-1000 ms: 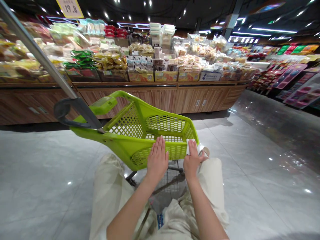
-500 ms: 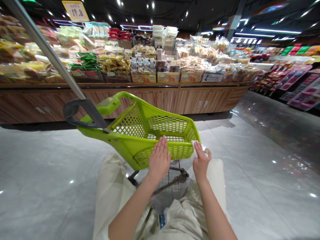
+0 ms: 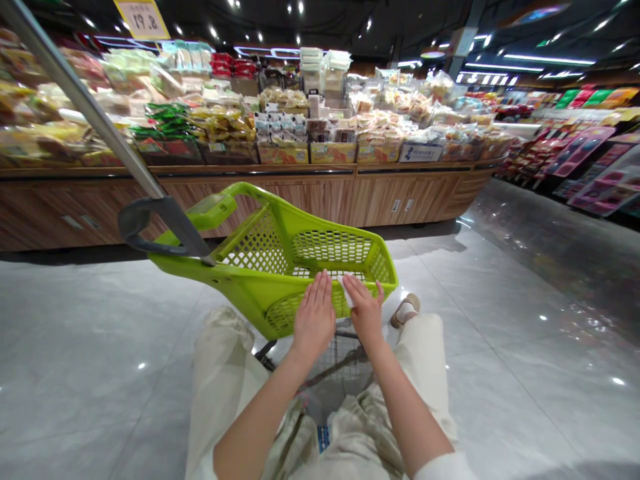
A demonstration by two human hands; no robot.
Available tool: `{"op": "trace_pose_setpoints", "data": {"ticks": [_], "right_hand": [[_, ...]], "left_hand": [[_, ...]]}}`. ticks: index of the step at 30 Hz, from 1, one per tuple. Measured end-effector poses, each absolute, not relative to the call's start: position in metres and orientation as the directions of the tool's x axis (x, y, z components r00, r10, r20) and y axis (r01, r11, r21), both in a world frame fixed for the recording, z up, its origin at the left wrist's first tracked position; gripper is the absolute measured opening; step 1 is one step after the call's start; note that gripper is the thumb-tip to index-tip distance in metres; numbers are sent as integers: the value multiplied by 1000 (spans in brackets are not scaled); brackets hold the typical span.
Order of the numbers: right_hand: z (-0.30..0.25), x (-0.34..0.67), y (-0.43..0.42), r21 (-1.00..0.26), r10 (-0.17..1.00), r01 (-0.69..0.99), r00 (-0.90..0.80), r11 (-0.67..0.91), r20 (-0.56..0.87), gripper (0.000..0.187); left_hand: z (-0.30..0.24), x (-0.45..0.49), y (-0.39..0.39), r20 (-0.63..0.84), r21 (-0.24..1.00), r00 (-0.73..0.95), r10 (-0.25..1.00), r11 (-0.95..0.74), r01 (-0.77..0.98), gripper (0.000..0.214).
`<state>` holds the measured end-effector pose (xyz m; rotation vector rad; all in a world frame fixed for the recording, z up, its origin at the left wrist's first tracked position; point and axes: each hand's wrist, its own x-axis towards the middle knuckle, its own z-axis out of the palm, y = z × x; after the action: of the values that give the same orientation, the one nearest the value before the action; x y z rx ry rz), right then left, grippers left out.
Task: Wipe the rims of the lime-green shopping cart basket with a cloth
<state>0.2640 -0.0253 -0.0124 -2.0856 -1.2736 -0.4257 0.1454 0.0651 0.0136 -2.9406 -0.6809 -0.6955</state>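
Observation:
A lime-green plastic shopping cart (image 3: 240, 290) with lattice sides stands sideways in front of my knees, and its basket looks bare inside. Flat against the near side, my left hand (image 3: 316, 313) rests with its fingers stretched along the rim. Close to its right, my right hand (image 3: 366, 307) presses a white cloth or tissue (image 3: 345, 288) onto the same rim. Part of that white piece is hidden under the fingers. The cart's grey handle loop (image 3: 165, 227) and a metal pole (image 3: 85, 93) are at the left.
Behind the cart runs a wood-fronted display counter (image 3: 300, 197) heaped with packaged food. A price sign (image 3: 143, 19) hangs at upper left. More goods shelves (image 3: 595, 153) stand at the right. Grey tiled floor (image 3: 500, 373) surrounds the cart; my shoe (image 3: 406, 310) is by its right end.
My right hand has slid left along the cart's rim with the white piece, from the right corner to beside my left hand. My left hand has stayed nearly in place.

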Motion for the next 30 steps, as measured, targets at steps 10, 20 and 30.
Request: {"op": "trace_pose_setpoints", "data": {"ticks": [10, 20, 30], "right_hand": [[-34, 295, -49, -441, 388, 684, 709, -581, 589, 75], [-16, 288, -50, -315, 683, 865, 501, -390, 532, 86], [-19, 274, -34, -400, 524, 750, 657, -527, 542, 75]], "left_hand": [[11, 149, 63, 441, 85, 790, 426, -896, 436, 62], [10, 146, 65, 449, 86, 793, 413, -903, 421, 72], [6, 150, 64, 461, 119, 787, 410, -907, 403, 78]]}}
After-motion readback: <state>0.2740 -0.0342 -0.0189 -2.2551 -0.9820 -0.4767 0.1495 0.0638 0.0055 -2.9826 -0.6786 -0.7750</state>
